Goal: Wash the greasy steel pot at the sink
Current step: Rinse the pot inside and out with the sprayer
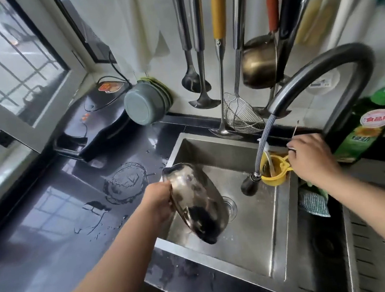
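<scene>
Daylight pours through the barred window (6, 59). Just right of it rises a white tiled wall (124, 21); below the window a glossy black table (51, 222) spreads out, wet puddles catching its reflection.

sink (250, 240) centre floor open | pull-out hose (262, 147) crosses back right | yellow cup (273, 172) fills that corner

A green bottle (364, 126) standing at the far right edge of the surface, beside the tap, is showing a white oval label with the red characters 食品用. Below it, the yellow-green label is carrying larger characters too blurred to read.
</scene>
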A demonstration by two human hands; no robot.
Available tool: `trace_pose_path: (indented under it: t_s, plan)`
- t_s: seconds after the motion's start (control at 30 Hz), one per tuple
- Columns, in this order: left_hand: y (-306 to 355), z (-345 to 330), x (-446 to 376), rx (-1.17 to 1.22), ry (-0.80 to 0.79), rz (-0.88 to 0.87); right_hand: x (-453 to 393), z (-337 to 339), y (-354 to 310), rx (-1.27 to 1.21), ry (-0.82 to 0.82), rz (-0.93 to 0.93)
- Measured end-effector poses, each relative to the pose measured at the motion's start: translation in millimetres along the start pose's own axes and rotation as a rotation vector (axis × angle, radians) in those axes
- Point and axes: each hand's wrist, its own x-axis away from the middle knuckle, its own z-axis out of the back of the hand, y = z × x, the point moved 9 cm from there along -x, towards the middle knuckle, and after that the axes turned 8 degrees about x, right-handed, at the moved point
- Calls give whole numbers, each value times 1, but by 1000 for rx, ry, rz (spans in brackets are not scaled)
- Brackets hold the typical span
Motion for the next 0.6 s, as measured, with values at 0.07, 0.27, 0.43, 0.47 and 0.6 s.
trace_pose_path:
  t_s: [0.07,0.27,0.43,0.47,0.6]
  plan:
    - [-3,11,6,95,59,-20,33,-3,-1,-116,-25,-115]
    - [-4,38,15,322,76,6,117,-22,-58,-225,-211,-225]
    - [-18,75,14,461,-31,170,174,-44,-91,-391,-360,-331]
    - [-26,87,7,457,-39,224,185,-45,-97,-420,-387,-376]
    - [-34,90,14,483,-175,364,222,-35,-111,-600,-323,-573]
